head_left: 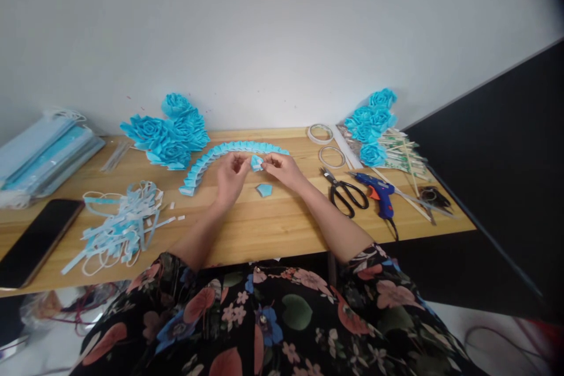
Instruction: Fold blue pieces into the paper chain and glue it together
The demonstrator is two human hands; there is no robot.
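Between my two hands is a small light-blue folded petal piece [256, 163], with white showing on its face. My left hand [232, 176] pinches its left side, fingers closed. My right hand [282, 169] has its fingertips closed on the right edge. Just below, a flat blue five-sided piece [264, 190] lies on the wooden table [255, 229]. Behind my hands, a curved row of overlapping blue folded petals [211, 157] arches across the table, partly hidden by my fingers.
Left are blue fabric flowers [170, 132], a stack of face masks [48, 153], cut strips and loops [123, 223] and a phone [37, 241]. Right are scissors [346, 191], a glue gun [379, 191], tape rolls [320, 134], wooden sticks [412, 170] and more flowers [372, 123].
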